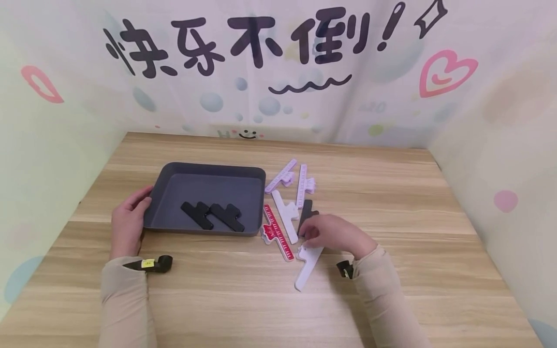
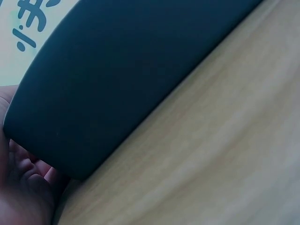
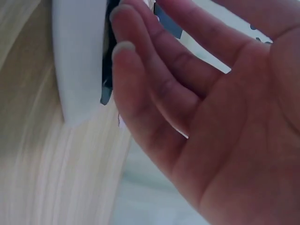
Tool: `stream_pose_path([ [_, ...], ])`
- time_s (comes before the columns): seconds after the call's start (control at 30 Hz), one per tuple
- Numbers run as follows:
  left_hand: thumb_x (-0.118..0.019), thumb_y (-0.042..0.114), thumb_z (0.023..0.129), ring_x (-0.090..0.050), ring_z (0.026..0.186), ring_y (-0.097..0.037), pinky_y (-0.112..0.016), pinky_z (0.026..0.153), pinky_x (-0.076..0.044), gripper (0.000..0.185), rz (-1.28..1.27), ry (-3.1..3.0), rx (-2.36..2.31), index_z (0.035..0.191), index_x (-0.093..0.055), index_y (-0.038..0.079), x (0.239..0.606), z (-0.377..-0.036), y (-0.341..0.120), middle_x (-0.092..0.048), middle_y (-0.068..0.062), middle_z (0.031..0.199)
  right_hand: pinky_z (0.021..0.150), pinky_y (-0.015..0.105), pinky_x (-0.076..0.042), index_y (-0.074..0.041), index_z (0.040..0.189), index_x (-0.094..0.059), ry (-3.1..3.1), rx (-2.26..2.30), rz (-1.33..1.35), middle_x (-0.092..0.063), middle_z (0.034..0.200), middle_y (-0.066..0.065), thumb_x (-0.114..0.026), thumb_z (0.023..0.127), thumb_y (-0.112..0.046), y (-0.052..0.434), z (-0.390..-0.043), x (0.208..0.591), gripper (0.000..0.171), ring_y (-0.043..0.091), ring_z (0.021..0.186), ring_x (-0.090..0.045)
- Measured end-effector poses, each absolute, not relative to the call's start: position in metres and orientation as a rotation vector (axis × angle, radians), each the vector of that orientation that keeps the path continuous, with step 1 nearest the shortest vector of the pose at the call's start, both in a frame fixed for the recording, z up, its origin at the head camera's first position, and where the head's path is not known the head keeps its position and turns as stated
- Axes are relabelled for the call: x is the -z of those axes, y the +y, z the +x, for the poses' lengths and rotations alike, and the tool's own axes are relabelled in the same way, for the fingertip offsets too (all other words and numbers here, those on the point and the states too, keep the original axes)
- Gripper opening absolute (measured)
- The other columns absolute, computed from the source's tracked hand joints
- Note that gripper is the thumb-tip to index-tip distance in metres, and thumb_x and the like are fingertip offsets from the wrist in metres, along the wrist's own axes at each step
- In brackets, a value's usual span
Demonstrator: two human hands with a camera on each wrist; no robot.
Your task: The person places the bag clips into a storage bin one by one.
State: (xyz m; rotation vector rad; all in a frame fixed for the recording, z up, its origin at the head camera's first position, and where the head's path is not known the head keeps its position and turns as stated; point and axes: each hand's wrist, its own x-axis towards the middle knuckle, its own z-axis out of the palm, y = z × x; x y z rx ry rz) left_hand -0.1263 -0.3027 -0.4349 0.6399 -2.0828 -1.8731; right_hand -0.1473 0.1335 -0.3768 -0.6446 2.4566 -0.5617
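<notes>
My left hand [image 1: 127, 223] grips the left end of a dark grey rectangular tray [image 1: 206, 169], whose wall fills much of the left wrist view. Two black long-jawed clips [image 1: 197, 214] lie inside, near its front wall. To the right of the tray, my right hand [image 1: 332, 234] bends its fingers over the near end of another black clip [image 1: 307, 210], fingertips right at its edge in the right wrist view; the thumb's contact is hidden. Under this hand a white clip [image 1: 308, 270] slants toward the front. Beside the black clip lies a second white clip [image 1: 285, 217].
A red clip [image 1: 278, 232] with keyboard-like markings lies close to the tray's right wall. Behind it are two purple clips [image 1: 301, 186], similarly marked. A printed cloth [image 1: 278, 111] stands along the table's back edge, with cloth walls on both sides.
</notes>
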Motion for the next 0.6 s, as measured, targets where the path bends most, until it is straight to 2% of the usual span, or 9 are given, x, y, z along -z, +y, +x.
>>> stream_pose_path([
  [0.13, -0.058, 0.026, 0.087, -0.042, 0.112, -0.008, -0.008, 0.083, -0.033, 0.034, 0.643, -2.086, 1.871, 0.120, -0.058, 0.016, 0.4348, -0.1268, -0.3025, -0.054, 0.005, 0.121, 0.069, 0.030, -0.041, -0.020, 0.093, -0.065, 2.433, 0.530, -0.686, -0.055, 0.076, -0.009, -0.071, 0.076, -0.020, 0.1334, -0.1453, 0.3762, 0.018, 0.012, 0.072, -0.050],
  [0.3, -0.058, 0.026, 0.087, -0.042, 0.112, -0.008, -0.008, 0.082, -0.033, 0.035, 0.644, -2.092, 1.865, 0.120, -0.058, 0.015, 0.4343, -0.1263, -0.3025, -0.054, 0.005, 0.121, 0.068, 0.029, -0.040, -0.023, 0.082, -0.064, 2.429, 0.507, -0.711, -0.054, 0.075, -0.009, -0.071, 0.075, -0.022, 0.1337, -0.1444, 0.3793, 0.011, 0.012, 0.071, -0.049],
  [0.6, -0.058, 0.026, 0.087, -0.042, 0.112, -0.008, -0.008, 0.082, -0.033, 0.035, 0.646, -2.100, 1.858, 0.120, -0.058, 0.016, 0.4347, -0.1263, -0.3029, -0.054, 0.005, 0.121, 0.068, 0.029, -0.040, -0.026, 0.073, -0.056, 2.417, 0.497, -0.764, -0.055, 0.074, -0.011, -0.071, 0.075, -0.029, 0.1377, -0.1462, 0.3810, 0.016, 0.010, 0.071, -0.050],
])
